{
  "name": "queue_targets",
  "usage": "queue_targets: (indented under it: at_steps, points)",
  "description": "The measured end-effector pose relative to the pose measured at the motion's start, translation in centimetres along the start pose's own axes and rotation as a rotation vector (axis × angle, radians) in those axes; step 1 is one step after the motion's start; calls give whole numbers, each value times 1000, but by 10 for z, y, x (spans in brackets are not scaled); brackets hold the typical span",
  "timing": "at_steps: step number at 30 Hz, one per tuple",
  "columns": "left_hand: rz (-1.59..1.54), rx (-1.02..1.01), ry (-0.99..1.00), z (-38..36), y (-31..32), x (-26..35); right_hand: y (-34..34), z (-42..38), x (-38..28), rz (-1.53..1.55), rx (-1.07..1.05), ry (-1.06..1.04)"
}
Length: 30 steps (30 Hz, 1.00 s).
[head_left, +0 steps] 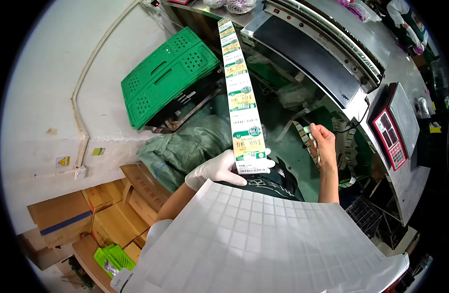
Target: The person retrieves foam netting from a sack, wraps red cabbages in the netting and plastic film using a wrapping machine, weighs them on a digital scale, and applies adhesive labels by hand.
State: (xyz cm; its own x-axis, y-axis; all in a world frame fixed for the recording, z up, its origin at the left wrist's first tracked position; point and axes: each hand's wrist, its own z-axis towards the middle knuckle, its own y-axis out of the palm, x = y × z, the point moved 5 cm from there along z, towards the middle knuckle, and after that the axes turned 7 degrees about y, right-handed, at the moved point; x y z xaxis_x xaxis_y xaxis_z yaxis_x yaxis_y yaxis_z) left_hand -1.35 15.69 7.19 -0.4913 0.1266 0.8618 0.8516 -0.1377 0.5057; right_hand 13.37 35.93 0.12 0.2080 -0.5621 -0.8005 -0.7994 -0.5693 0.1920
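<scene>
A long strip of green, yellow and white printed labels [241, 97] runs from the far counter down to my left hand [215, 171]. That hand wears a white glove and is closed round the strip's near end, the fingers partly behind it. My bare right hand [324, 141] pinches another narrow label strip [305, 136], seen nearly edge-on. More looped label strip [349, 146] hangs beside and below the right hand. Across the foreground spreads a large white sheet [273, 229] with a faint grid, covering my lap and parts of both forearms.
Green plastic crates [170, 71] stand at the left wall, above a green sack [190, 146]. A dark-topped sealing machine [302, 53] and red scale [390, 136] occupy the counter at right. Cardboard boxes [117, 219] fill the lower left. Another person [405, 19] is at top right.
</scene>
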Motion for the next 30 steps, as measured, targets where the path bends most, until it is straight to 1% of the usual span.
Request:
queue_targets:
  at_steps: [1,3,4,5,7,8,9,11,12,15,17,18,20,21,23,25,27,29,30]
  points:
    - [-19,-58,83,0,2,7,-1,1,1,3,-3,-2]
    - [-275,-18,135,3,7,22,-3,2,-2,-4,13,-52]
    - [-337,68,173,9,7,32,-1,2,-7,-45,14,-58]
    - [-243,48,158,15,4,42,1,6,-10,-43,12,-70]
    - [-237,217,142,29,-2,60,11,14,-27,-303,9,-293]
    - [-192,111,212,38,-7,65,16,13,-35,-344,-13,-284]
    - [-135,123,294,45,-12,70,19,13,-44,-396,3,-305]
    - [-257,190,253,55,-5,84,26,11,-61,-360,-18,-320]
    - [-250,172,220,56,-8,87,27,7,-69,-306,-27,-289]
    - [-281,214,223,67,-14,93,25,3,-82,-182,-56,-244]
    - [-235,182,268,71,-15,96,27,1,-85,-169,-68,-245]
    - [-256,202,268,73,-19,96,29,-1,-86,-172,-71,-248]
    - [-275,239,267,76,-26,98,38,-6,-87,-86,-175,-213]
    - [-301,276,250,76,-30,100,41,-8,-87,-88,-177,-212]
    - [-298,344,279,78,-41,102,50,-13,-90,-76,-216,-233]
    - [-374,372,318,78,-53,101,59,-17,-92,-96,-202,-247]
    - [-402,410,351,77,-63,102,66,-21,-93,-211,-177,-288]
    - [-461,411,334,76,-70,107,68,-19,-92,-240,-171,-271]
    - [-411,387,325,77,-73,110,71,-12,-88,-345,-211,-269]
